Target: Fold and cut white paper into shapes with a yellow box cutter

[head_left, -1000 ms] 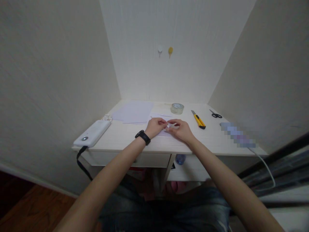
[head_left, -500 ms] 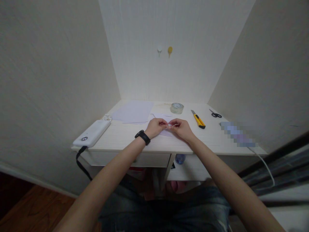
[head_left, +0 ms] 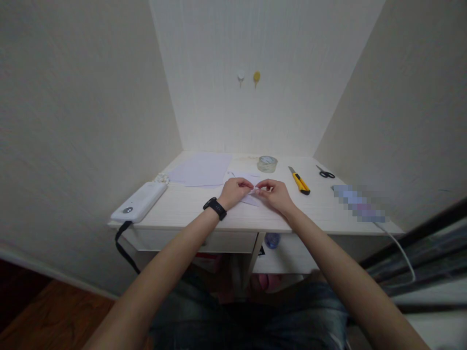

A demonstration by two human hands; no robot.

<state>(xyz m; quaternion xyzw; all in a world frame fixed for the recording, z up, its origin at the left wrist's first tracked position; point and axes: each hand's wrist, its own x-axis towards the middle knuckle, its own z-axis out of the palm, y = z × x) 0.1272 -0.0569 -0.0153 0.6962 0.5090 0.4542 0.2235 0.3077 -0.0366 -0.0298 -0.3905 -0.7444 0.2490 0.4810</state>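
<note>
Over the middle of the white desk, my left hand (head_left: 235, 191), with a black watch (head_left: 215, 207) on its wrist, pinches a thin white string (head_left: 254, 189). My right hand (head_left: 274, 193) meets it there, thumb and forefinger closed on the same string. The fingertips of both hands almost touch, and they hide most of the string and any knot in it. A small sheet of white paper (head_left: 250, 200) lies beneath the hands; its corner shows below them and its far edge behind.
Larger paper sheets (head_left: 206, 167) lie back left, near a coil of white cord (head_left: 161, 178) and a white power bank (head_left: 140, 201). Clear tape (head_left: 267, 164), a yellow utility knife (head_left: 299, 182), black scissors (head_left: 324, 172) and a blurred-out phone-like object (head_left: 359, 204) are on the right.
The string end that stuck out past my right fingers no longer shows. My right fingers have shifted slightly on the string; the left hand has hardly moved.
</note>
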